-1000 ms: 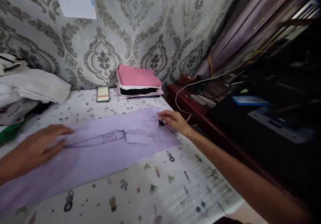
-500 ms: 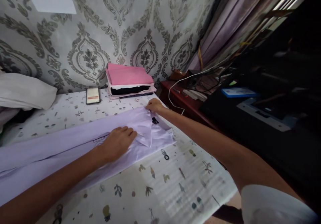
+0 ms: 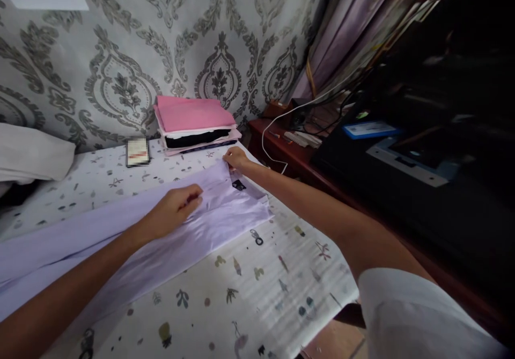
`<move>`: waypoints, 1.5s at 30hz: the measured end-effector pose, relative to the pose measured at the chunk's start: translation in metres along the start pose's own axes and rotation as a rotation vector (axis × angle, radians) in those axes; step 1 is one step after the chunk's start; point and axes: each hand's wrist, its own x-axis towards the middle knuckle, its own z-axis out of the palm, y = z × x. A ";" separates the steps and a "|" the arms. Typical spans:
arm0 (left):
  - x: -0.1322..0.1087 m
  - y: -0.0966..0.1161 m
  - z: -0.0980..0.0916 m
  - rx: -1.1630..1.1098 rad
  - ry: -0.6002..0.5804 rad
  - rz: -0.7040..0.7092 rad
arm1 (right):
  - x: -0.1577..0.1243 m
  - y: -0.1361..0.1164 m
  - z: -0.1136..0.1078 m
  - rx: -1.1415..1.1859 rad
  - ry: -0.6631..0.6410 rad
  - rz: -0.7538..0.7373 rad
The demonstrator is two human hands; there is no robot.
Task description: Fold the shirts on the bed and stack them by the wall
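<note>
A lilac shirt (image 3: pixel 217 215), folded lengthwise, lies across the patterned table cover and runs out of view at the left. Near its right end a black label (image 3: pixel 238 185) shows on the fabric. At the upper corner of that end, my right hand (image 3: pixel 236 158) pinches the cloth between thumb and fingers. My left hand (image 3: pixel 173 211) is over the middle of the shirt, fingers loosely curled and a gap between thumb and forefinger. No cloth shows in it, and whether its underside touches the shirt is hidden.
A stack of folded clothes (image 3: pixel 195 115), pink on top, stands against the wall. Left of it is a dark-framed card (image 3: pixel 137 160), its face blurred out. A pale cloth (image 3: pixel 34 152) is heaped at far left. Beyond the table's right edge are a red-brown desk (image 3: pixel 295 155) and a white cable (image 3: pixel 263 133).
My left hand has let go of the shirt's fabric and its fingers have curled. The pointed flap at the right end is laid back. My right hand still pinches the corner. The view has shifted slightly.
</note>
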 end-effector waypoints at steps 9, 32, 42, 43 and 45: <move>-0.005 0.006 0.011 0.297 -0.161 0.129 | -0.008 0.008 0.003 0.143 -0.004 -0.086; -0.055 -0.115 -0.064 0.665 0.273 -0.330 | -0.024 0.019 -0.014 -0.107 0.155 -0.282; 0.013 -0.037 0.004 0.464 0.101 0.100 | -0.085 0.010 -0.020 -0.457 0.029 -0.524; 0.022 -0.032 0.013 0.469 0.058 0.136 | -0.088 0.008 -0.020 -0.496 0.019 -0.506; 0.036 -0.026 0.028 0.476 -0.041 0.174 | -0.091 0.006 -0.022 -0.540 0.018 -0.392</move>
